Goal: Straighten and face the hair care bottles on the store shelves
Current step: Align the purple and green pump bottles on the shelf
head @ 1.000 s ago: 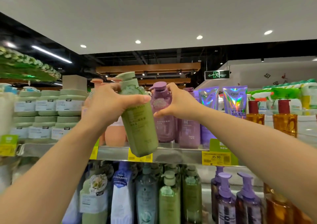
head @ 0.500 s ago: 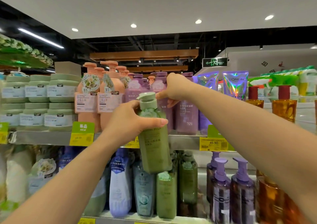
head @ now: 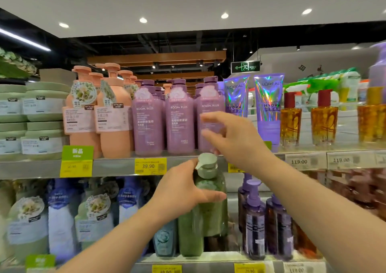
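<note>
My left hand (head: 183,191) grips a green pump bottle (head: 211,210) by its shoulder, in front of the lower shelf and among other green bottles there. Its pale green pump cap (head: 206,165) reaches up to the upper shelf's edge. My right hand (head: 231,139) hovers open just above that cap, fingers spread, holding nothing, in front of the rightmost of three purple ROOM PLUS bottles (head: 179,118). These stand upright on the upper shelf with labels facing out. Peach pump bottles (head: 112,118) stand to their left.
Green jars (head: 41,118) are stacked at far left. Holographic L'Oreal tubes (head: 268,105) and amber oil bottles (head: 323,124) fill the upper shelf's right. Dark purple pump bottles (head: 253,220) stand right of the green bottle. Blue and white refill pouches (head: 60,216) sit lower left. Yellow price tags (head: 150,166) line the shelf edge.
My left hand has lowered the green bottle from the upper shelf's height to the lower shelf. My right hand has let go of the purple bottle and dropped towards the green cap.
</note>
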A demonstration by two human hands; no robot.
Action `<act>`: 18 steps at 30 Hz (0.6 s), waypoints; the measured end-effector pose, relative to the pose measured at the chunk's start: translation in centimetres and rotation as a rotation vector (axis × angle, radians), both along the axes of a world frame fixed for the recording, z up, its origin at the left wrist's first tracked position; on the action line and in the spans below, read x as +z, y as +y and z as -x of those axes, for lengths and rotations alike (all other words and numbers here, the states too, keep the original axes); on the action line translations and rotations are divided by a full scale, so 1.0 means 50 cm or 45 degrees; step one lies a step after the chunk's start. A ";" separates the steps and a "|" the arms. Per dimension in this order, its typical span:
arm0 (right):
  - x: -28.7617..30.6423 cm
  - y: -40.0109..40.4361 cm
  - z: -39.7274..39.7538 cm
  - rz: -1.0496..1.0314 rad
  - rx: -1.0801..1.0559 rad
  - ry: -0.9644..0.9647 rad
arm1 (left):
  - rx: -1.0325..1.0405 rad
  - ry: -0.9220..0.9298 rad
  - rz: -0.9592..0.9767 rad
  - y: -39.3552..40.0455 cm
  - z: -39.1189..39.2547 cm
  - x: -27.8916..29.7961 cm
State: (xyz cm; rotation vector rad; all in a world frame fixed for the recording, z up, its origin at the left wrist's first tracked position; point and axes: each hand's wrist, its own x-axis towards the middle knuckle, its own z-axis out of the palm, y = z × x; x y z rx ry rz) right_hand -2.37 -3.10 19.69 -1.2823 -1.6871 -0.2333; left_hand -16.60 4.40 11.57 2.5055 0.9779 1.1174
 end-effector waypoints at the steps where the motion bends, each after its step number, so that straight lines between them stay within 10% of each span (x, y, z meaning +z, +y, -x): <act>1: -0.040 -0.017 -0.015 -0.016 0.022 0.087 | -0.003 0.020 -0.020 0.000 -0.006 -0.011; 9: -0.310 -0.047 -0.093 -0.002 -0.137 0.459 | -0.059 0.155 -0.116 -0.005 -0.049 -0.091; 18: -0.340 -0.016 -0.091 0.628 0.063 0.548 | 0.026 0.208 -0.008 0.044 -0.089 -0.145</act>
